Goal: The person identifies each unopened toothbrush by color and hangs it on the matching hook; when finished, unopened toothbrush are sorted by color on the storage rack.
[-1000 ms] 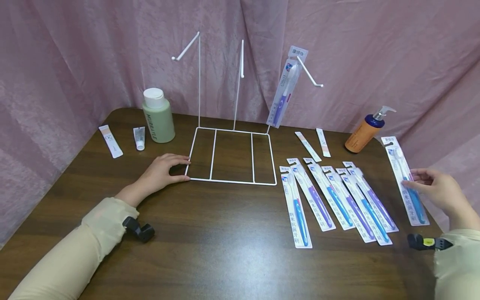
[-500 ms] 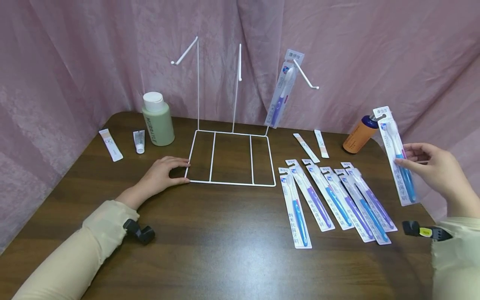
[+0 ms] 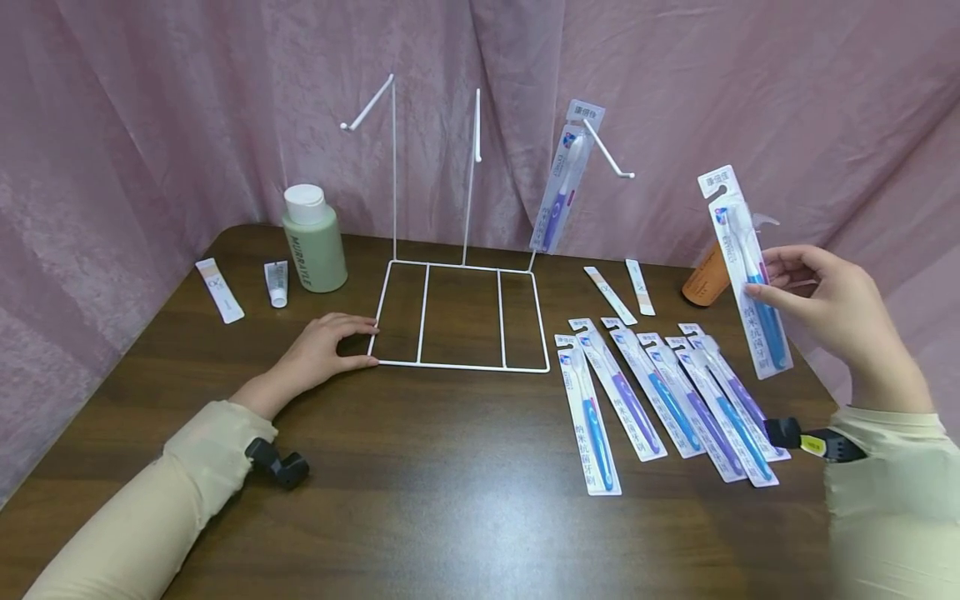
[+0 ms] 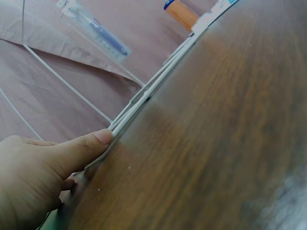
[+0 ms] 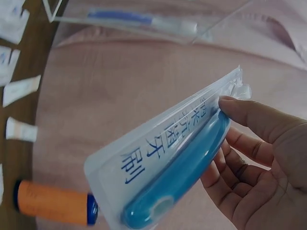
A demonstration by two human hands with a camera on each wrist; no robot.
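Note:
My right hand (image 3: 832, 304) pinches a blue toothbrush in its blister pack (image 3: 738, 250) between thumb and fingers, above the table's right side. The pack stands nearly upright with its notched hang hole at the top; in the right wrist view its handle end (image 5: 177, 184) points down left. My left hand (image 3: 318, 350) holds the front left corner of a white wire display rack (image 3: 465, 367), thumb on the base wire. A packed purple toothbrush (image 3: 564, 187) hangs from the rack's right hook (image 3: 607, 150). The left hook (image 3: 367, 104) and middle hook (image 3: 477, 125) are bare.
Several packed toothbrushes (image 3: 592, 417) lie fanned right of the rack. Behind them lie two slim sachets (image 3: 611, 296). An orange pump bottle (image 3: 705, 279) is partly hidden by the held pack. A green bottle (image 3: 315, 250), small tube (image 3: 277, 283) and sachet (image 3: 220, 290) are at left.
My right hand has lifted the blue toothbrush pack off the table's right edge and carried it up and left, in front of the orange bottle. My left hand has stayed on the rack.

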